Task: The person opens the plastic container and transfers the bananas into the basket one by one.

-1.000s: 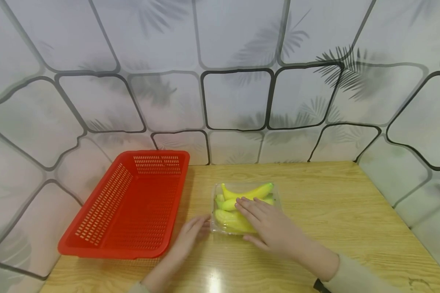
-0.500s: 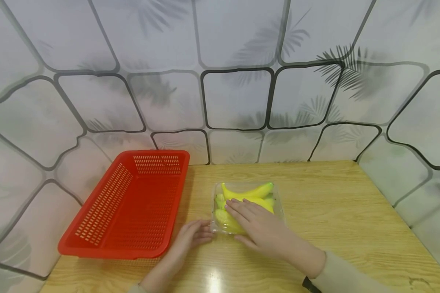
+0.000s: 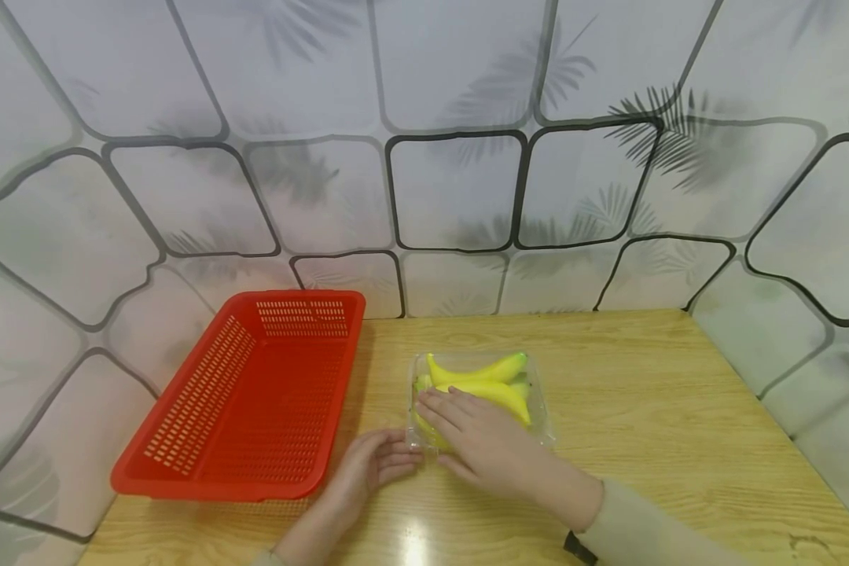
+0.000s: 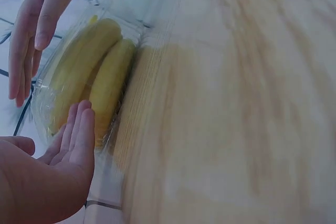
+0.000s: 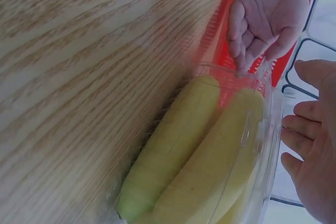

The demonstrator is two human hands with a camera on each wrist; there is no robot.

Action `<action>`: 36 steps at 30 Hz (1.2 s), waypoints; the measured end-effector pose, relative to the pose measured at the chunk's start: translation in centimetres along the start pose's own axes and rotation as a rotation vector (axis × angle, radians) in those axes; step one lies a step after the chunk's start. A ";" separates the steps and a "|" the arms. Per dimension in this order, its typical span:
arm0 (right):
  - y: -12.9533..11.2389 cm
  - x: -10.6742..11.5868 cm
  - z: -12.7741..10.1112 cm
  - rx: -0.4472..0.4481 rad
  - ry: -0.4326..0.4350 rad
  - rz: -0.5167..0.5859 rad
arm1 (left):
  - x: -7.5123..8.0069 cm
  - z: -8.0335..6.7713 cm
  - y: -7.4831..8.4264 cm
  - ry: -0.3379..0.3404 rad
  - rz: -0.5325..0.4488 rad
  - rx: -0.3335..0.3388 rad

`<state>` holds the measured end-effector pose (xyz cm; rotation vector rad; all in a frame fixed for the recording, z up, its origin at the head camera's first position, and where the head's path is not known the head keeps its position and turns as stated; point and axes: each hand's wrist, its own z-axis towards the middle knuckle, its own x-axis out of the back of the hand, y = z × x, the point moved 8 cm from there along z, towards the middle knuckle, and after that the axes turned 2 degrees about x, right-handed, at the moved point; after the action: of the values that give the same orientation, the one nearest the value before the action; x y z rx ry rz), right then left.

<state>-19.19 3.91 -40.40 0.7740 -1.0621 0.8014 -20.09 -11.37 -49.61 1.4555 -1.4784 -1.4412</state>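
Staged tabletop booth: wooden bench point(image 3: 644, 409) boxed by patterned wall panels point(image 3: 453, 189), red basket point(image 3: 255, 393).

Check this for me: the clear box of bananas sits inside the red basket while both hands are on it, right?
Not quite. The clear box of bananas sits on the wooden table, to the right of the red basket, not inside it. The head view shows this. The right hand lies on top and the left hand touches its near corner.
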 end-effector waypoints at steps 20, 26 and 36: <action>-0.9 -1.7 1.7 0.013 -0.018 -0.004 | -0.3 -0.3 -0.6 -0.027 -0.129 0.061; -0.8 -2.3 1.7 -0.001 -0.021 0.029 | -0.3 -0.2 -0.8 -0.051 -0.155 0.080; -0.9 -2.3 1.6 0.006 0.025 0.005 | -0.7 -0.1 -0.9 -0.147 -0.226 0.041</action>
<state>-19.79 1.66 -42.27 0.7644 -1.0401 0.8166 -19.59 -10.57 -50.20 1.6136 -1.4753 -1.6933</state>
